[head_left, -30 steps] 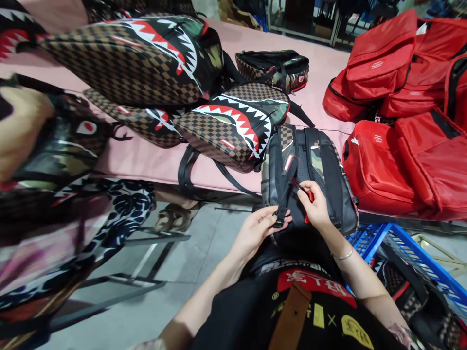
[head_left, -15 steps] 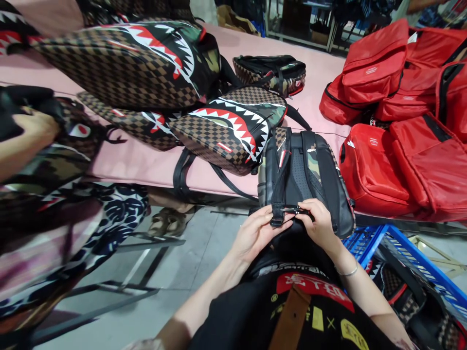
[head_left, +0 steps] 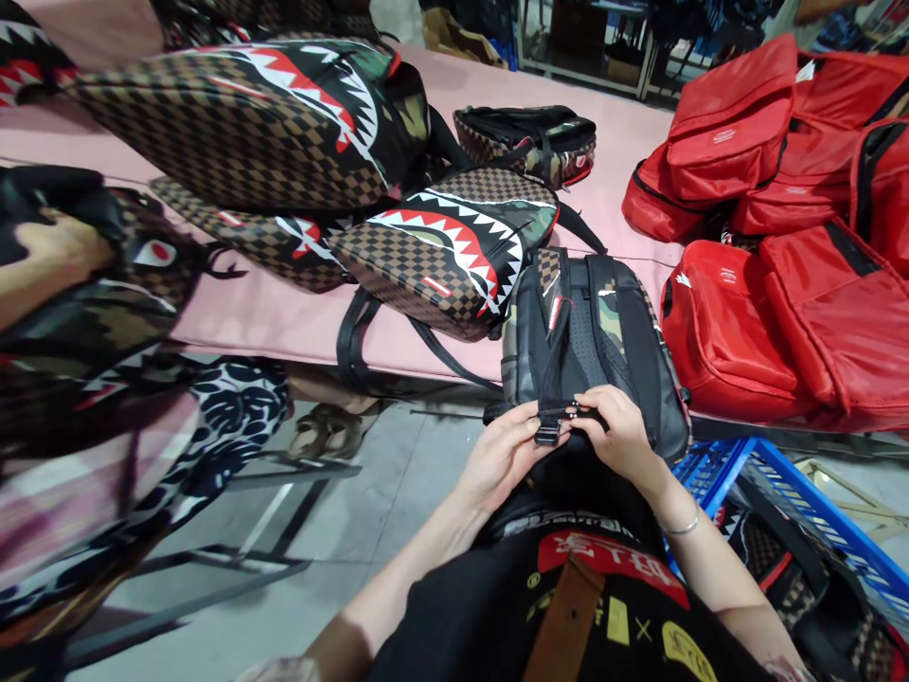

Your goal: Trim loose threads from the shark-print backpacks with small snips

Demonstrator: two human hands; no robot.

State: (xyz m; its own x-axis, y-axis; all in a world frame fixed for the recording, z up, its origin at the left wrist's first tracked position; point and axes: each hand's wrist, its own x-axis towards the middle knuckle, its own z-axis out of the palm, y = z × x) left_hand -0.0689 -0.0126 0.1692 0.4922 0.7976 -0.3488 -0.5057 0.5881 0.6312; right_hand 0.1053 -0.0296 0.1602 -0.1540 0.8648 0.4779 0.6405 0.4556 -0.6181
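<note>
A black backpack with camouflage and checkered panels rests at the table's near edge, its padded shoulder straps facing up. My left hand is closed around the lower end of one strap, with a black buckle at its fingertips. Pinched closed just to the right, my right hand grips the black webbing strap by the buckle. The fingers partly hide what lies between them. A white-and-red tag hangs on the same shoulder strap.
Checkered shark-mouth backpacks lie on the pink table. Red bags are piled at right. Below them stands a blue crate holding more checkered bags. At left, another person's hand is on a camouflage bag.
My right hand has shifted slightly left and up, closer to my left fingers. The buckle has tilted and shows more clearly. The tag on the strap has moved slightly.
</note>
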